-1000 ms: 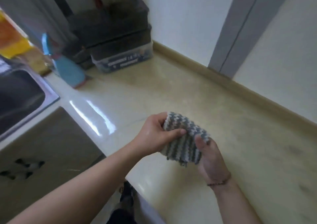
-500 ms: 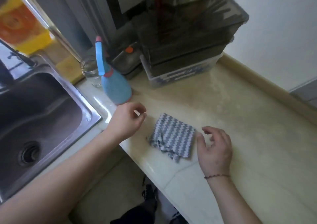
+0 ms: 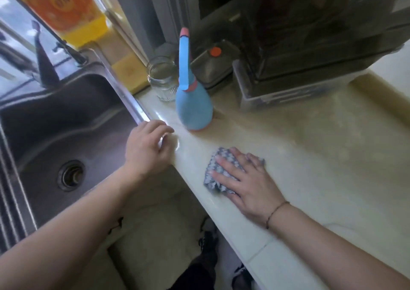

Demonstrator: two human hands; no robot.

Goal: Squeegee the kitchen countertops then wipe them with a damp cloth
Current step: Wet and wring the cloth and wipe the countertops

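Observation:
A grey and white patterned cloth [image 3: 213, 174] lies flat on the pale marble countertop [image 3: 310, 161] close to its front edge. My right hand [image 3: 248, 183] presses down on the cloth with straight, spread fingers and covers most of it. My left hand [image 3: 147, 147] rests at the counter's front edge beside the sink, fingers loosely curled and holding nothing. A blue teardrop-shaped tool with a long blue handle and pink tip [image 3: 194, 105] stands upright on the counter just beyond my left hand.
A steel sink [image 3: 55, 129] fills the left side. A glass jar [image 3: 162, 78] stands behind the blue tool. Dark stacked containers on a clear box [image 3: 299, 67] occupy the back of the counter. An orange and yellow pack [image 3: 66, 7] sits behind the sink.
I laid the cloth on the counter and let it go with both hands. My right hand then moved onto it and presses it flat; my left hand moved to the counter edge.

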